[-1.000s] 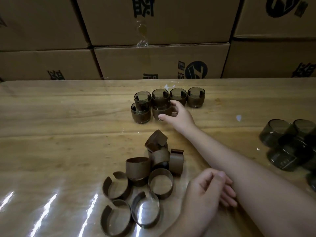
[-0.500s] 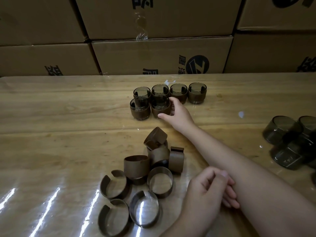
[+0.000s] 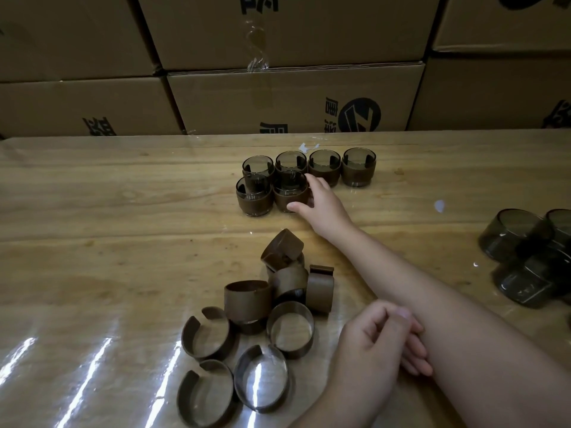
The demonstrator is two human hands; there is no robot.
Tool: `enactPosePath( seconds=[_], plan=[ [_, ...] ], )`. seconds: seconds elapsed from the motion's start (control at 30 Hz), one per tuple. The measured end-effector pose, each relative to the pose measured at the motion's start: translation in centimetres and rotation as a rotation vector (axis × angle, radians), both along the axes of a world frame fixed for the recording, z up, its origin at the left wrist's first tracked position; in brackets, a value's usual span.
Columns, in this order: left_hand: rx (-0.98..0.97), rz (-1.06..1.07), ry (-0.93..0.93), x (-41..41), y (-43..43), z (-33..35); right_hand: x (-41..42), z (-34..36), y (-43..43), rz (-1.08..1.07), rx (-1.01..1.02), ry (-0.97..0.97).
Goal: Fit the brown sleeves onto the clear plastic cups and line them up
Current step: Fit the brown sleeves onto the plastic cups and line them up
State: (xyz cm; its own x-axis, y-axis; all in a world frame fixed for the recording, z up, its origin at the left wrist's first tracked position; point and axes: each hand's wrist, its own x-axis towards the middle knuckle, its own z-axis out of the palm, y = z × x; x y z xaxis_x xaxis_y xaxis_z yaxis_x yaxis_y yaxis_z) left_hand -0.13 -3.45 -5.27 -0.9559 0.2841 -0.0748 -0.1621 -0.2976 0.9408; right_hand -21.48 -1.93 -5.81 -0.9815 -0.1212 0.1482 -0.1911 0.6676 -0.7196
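Several sleeved cups stand in two rows at the table's middle back; the back row (image 3: 324,165) holds several, the front row two. My right hand (image 3: 321,202) reaches across and grips the right cup of the front row (image 3: 289,189), thumb at its base. Beside it stands the other front cup (image 3: 254,196). A heap of loose brown sleeves (image 3: 262,316) lies in front of me. My left hand (image 3: 370,350) rests loosely curled on the table beside the heap, holding nothing. Bare clear cups (image 3: 525,254) lie tumbled at the right edge.
Stacked cardboard boxes (image 3: 278,97) form a wall along the table's far edge. The wooden table (image 3: 108,227) has a glossy film with glare streaks at the near left. A small white scrap (image 3: 438,206) lies right of the rows.
My right hand has kept hold of the front-row cup and settled it beside its neighbour. The left hand has stayed put. The camera has tipped slightly.
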Motion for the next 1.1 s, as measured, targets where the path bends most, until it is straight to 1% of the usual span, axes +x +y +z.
enactPosePath(
  seconds=[0.2, 0.3, 0.37, 0.4, 0.47, 0.53, 0.6, 0.67, 0.73, 0.8, 0.83, 0.87, 0.9, 0.97, 1.0, 1.03, 1.1],
  plan=[
    [-0.012, 0.004, -0.003, -0.1, -0.2, 0.1, 0.2, 0.0, 0.1, -0.014, -0.020, -0.042],
    [-0.035, 0.013, 0.003, -0.1, -0.3, 0.1, 1.0, 0.0, 0.6, -0.013, -0.136, -0.084],
    [-0.051, 0.031, 0.003, 0.0, -0.2, 0.1, 2.1, -0.1, 1.3, -0.058, -0.226, -0.070],
    [-0.056, 0.040, 0.004, 0.0, -0.2, 0.2, 3.0, -0.1, 1.8, -0.071, -0.226, -0.057],
    [-0.060, 0.056, 0.000, 0.1, -0.1, 0.3, 4.8, -0.2, 3.1, -0.055, -0.101, -0.002],
    [-0.064, 0.075, 0.002, 0.3, 0.0, 0.3, 6.8, -0.4, 4.6, 0.024, 0.081, 0.042],
    [-0.072, 0.092, 0.007, 0.4, 0.1, 0.4, 8.7, -0.5, 6.0, 0.076, 0.216, 0.080],
    [-0.063, 0.114, -0.004, 0.4, 0.2, 0.5, 10.6, -0.6, 7.2, 0.091, 0.308, 0.102],
    [-0.051, 0.140, -0.021, 0.3, 0.2, 0.7, 12.5, -0.7, 8.0, 0.092, 0.357, 0.069],
    [-0.046, 0.163, -0.031, 0.2, 0.2, 0.8, 14.7, -0.5, 8.8, 0.095, 0.257, -0.029],
    [-0.041, 0.172, -0.032, 0.2, 0.2, 0.8, 16.0, -0.2, 8.9, 0.116, 0.142, -0.055],
    [-0.040, 0.181, -0.023, 0.3, 0.2, 0.9, 17.2, 0.1, 9.1, 0.133, 0.082, -0.033],
    [-0.043, 0.192, -0.003, 0.5, 0.2, 1.0, 18.1, 0.2, 9.4, 0.127, 0.046, -0.014],
    [-0.084, 0.232, 0.058, 0.6, -0.2, 1.1, 19.2, 0.3, 10.1, 0.122, 0.028, -0.046],
    [-0.116, 0.259, 0.089, 0.7, -0.4, 1.2, 19.3, 0.2, 10.7, 0.097, 0.057, -0.018],
    [-0.141, 0.286, 0.105, 0.7, -0.6, 1.2, 19.3, 0.4, 11.3, 0.026, 0.053, -0.007],
    [-0.150, 0.326, 0.082, 0.5, -0.8, 1.2, 19.9, 0.5, 12.8, -0.135, -0.050, -0.011]
  ],
)
